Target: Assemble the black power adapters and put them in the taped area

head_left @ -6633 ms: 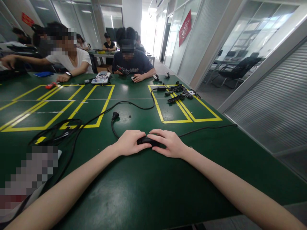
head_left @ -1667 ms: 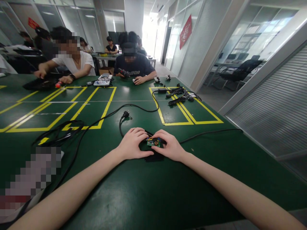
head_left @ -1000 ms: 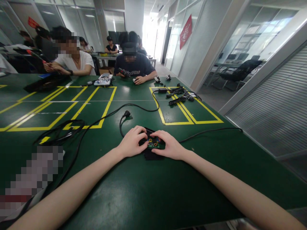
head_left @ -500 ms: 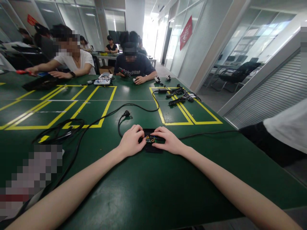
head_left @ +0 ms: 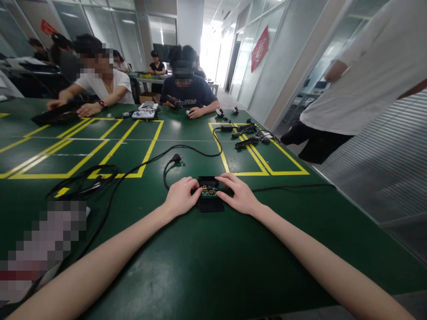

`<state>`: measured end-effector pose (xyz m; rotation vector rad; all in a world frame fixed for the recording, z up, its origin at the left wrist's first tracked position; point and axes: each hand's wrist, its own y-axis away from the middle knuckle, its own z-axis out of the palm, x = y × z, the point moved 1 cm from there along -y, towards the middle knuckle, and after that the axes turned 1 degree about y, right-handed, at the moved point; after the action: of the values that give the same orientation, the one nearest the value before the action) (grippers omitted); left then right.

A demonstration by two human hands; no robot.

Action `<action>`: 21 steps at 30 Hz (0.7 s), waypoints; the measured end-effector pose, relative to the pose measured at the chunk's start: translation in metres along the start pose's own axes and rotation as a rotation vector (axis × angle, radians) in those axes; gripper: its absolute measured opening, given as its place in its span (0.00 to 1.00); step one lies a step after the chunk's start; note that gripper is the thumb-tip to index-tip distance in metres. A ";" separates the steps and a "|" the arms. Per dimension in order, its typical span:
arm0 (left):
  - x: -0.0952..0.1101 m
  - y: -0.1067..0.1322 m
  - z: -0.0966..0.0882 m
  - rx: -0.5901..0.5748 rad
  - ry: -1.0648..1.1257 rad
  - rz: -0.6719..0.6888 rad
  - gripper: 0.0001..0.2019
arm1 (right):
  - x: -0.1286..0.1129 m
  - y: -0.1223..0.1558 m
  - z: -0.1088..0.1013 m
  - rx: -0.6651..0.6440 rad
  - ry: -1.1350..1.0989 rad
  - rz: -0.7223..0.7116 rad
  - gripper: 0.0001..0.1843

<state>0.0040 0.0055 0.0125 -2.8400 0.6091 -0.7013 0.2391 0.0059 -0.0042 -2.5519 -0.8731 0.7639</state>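
Note:
An opened black plastic case lies on the green table in front of me, its far half (head_left: 208, 179) and near half (head_left: 211, 205) on either side of a green circuit board (head_left: 209, 191) with copper-ringed coils. My left hand (head_left: 182, 196) is closed at the board's left end, thumb and fingers pinched there; the exact contact is partly hidden. My right hand (head_left: 239, 195) is at the right end, thumb and fingers apart, fingertips close to the case and board. A black cable (head_left: 293, 187) runs off to the right from behind my right hand.
A black plug (head_left: 176, 158) lies beyond my left hand. Coiled black cable (head_left: 83, 184) is at left, near a blurred-out item (head_left: 43, 249). Black adapters and cables (head_left: 248, 135) lie in yellow-taped areas. Two people sit across the table; a person in white (head_left: 353, 84) stands at right.
My right hand's fingers have spread and moved off the board, which is more exposed now. The case has shifted slightly left. The person at right has come further into view.

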 end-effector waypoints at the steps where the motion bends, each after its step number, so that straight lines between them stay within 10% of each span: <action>1: 0.001 0.000 -0.001 -0.001 -0.003 -0.003 0.09 | 0.002 0.001 -0.001 -0.012 0.012 -0.012 0.26; 21: -0.001 -0.002 0.000 -0.029 0.063 -0.025 0.13 | 0.017 0.013 -0.001 -0.236 0.082 -0.080 0.45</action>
<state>0.0035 0.0076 0.0124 -2.8668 0.5985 -0.7957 0.2569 0.0069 -0.0157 -2.7091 -1.0888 0.5571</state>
